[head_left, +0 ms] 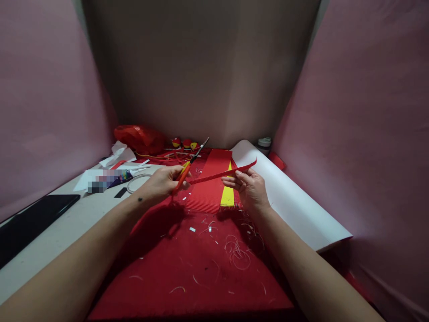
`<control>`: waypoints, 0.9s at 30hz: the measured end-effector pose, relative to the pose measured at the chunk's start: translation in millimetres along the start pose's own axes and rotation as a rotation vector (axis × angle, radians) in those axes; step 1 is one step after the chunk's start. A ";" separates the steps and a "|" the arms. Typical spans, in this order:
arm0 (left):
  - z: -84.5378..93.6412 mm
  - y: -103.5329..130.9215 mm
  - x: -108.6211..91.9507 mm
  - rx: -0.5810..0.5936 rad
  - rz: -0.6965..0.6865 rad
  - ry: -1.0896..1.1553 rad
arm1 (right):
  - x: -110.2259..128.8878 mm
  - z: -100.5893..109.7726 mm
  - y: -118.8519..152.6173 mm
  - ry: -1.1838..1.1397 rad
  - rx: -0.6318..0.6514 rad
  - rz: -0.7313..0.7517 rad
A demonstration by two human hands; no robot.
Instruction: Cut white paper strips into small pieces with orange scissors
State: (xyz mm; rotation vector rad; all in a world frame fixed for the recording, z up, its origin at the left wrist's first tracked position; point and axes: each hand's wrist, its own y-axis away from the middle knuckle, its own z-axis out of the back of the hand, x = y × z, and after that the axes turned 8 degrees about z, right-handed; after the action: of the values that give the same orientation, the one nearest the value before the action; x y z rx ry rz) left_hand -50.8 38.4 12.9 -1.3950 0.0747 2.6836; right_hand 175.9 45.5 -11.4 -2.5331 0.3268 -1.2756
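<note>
Scissors [185,173] with orange and yellow handles are gripped in my left hand [160,182], blades pointing up and to the right. A narrow red ribbed paper strip [212,177] stretches between both hands. Its left end meets the fingers of my left hand beside the scissors; whether they pinch it is hard to see. My right hand [254,188] pinches the strip near its other end, and the tip curls upward past the thumb. Below lie a red corrugated paper sheet [205,199] and, partly under it, a yellow sheet [228,197].
Thread scraps [238,256] and small white bits litter the red cloth [187,290]. On the left are a glue tube [122,177], a black flat object [40,219] and a red plastic bag [139,137]. A large white paper roll [288,201] lies right, before a lidded container [264,144].
</note>
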 end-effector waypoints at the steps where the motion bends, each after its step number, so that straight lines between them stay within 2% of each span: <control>1: 1.4 0.0 1.3 0.000 0.001 0.005 | 0.7 -0.1 -0.3 0.002 -0.010 0.011; 5: 5.6 -0.6 7.1 0.005 0.006 0.012 | 1.6 0.0 -0.9 0.012 -0.030 0.014; 17: 9.4 -1.2 10.4 -0.091 -0.024 -0.224 | 0.8 1.2 -1.9 -0.005 -0.004 0.014; 19: 11.0 0.4 10.1 -0.189 -0.022 -0.356 | 2.1 0.8 -2.4 -0.006 -0.014 0.015; 22: 10.4 7.4 3.5 -0.419 -0.030 -0.644 | 2.1 0.4 -2.1 -0.012 -0.016 0.021; 23: 8.5 11.0 -0.5 -0.454 -0.044 -0.724 | 1.5 0.5 -1.6 -0.012 -0.009 0.023; 24: 5.5 15.1 -5.0 -0.451 -0.072 -0.785 | 0.7 0.5 -1.0 -0.011 0.002 0.024; 27: -9.2 27.5 -17.9 -0.314 -0.147 -0.894 | -2.3 0.7 1.6 -0.010 0.046 0.020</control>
State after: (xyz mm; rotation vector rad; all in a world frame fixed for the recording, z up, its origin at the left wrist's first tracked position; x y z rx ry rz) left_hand -36.5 8.8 22.0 -0.1155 -0.5136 2.9852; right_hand 175.0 44.8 -14.0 -2.4909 0.3167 -1.2490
